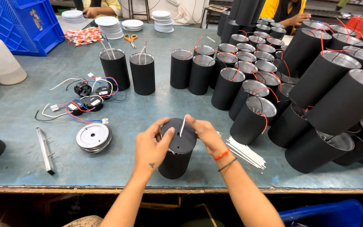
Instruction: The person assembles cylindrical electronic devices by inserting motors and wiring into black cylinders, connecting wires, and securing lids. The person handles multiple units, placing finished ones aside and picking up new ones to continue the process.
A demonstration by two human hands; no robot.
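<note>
Near the worktop's point(17, 126) front edge, both hands hold a black cylinder point(177, 155).
Left hand point(150, 147) and right hand point(206, 134) close their grip around its capped top, beside a white wire point(182, 126) sticking up.

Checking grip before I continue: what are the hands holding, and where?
Both the left hand and right hand hold the black cylinder at its top cap rim.

Around the held cylinder point(177, 153): discs point(93, 136) are stacked to its left, sleeves point(244, 153) laid right, two cylinders point(129, 69) stood behind
</note>
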